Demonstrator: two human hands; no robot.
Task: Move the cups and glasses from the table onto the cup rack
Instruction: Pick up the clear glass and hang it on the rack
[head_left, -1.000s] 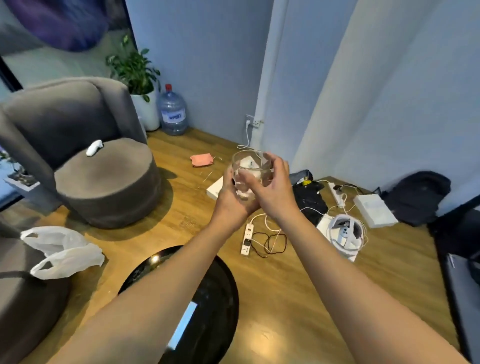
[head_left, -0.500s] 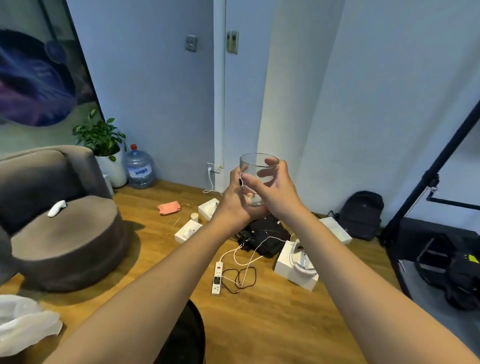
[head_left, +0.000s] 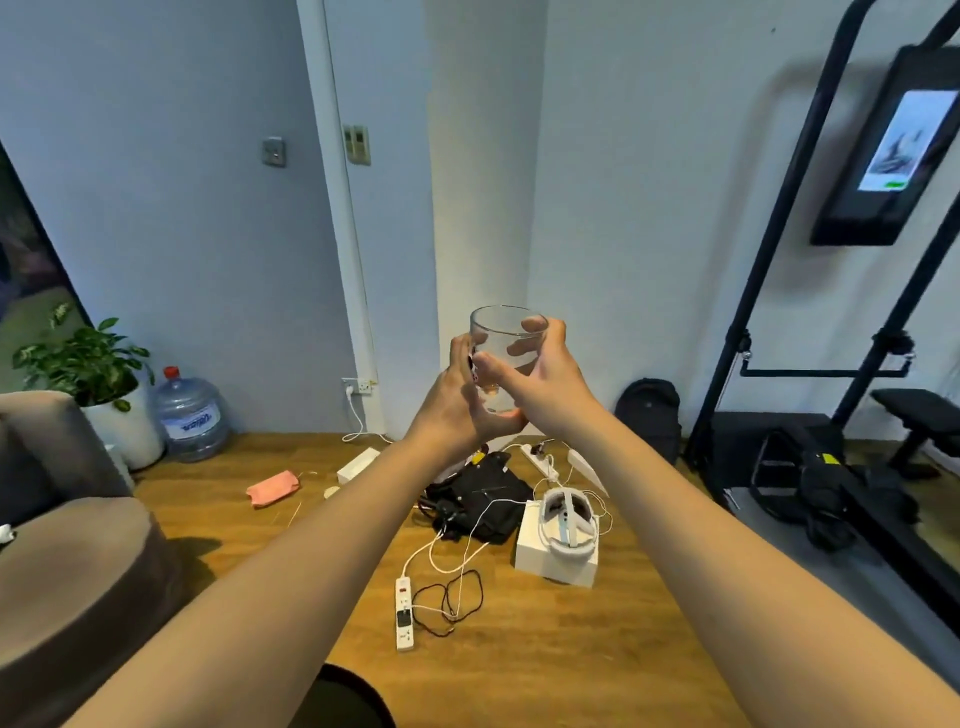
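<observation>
A clear drinking glass (head_left: 505, 332) is held upright at arm's length in front of a pale wall. My left hand (head_left: 453, 402) cups its lower left side and base. My right hand (head_left: 541, 382) wraps the right side, with fingers showing through the glass. Both arms are stretched forward. No cup rack is in view. Only a dark sliver of the black round table (head_left: 347, 699) shows at the bottom edge.
On the wooden floor lie a white power strip (head_left: 404, 613) with cables, a black bag (head_left: 480, 499), a white box with a headset (head_left: 563, 535) and a pink cloth (head_left: 274, 487). A grey armchair (head_left: 62, 561), a plant and a water bottle (head_left: 191, 413) stand left. Black gym equipment (head_left: 810, 457) stands right.
The view has tilted up and turned right, so the black table has dropped almost out of sight. Both hands have kept hold of the glass, now seen against the wall.
</observation>
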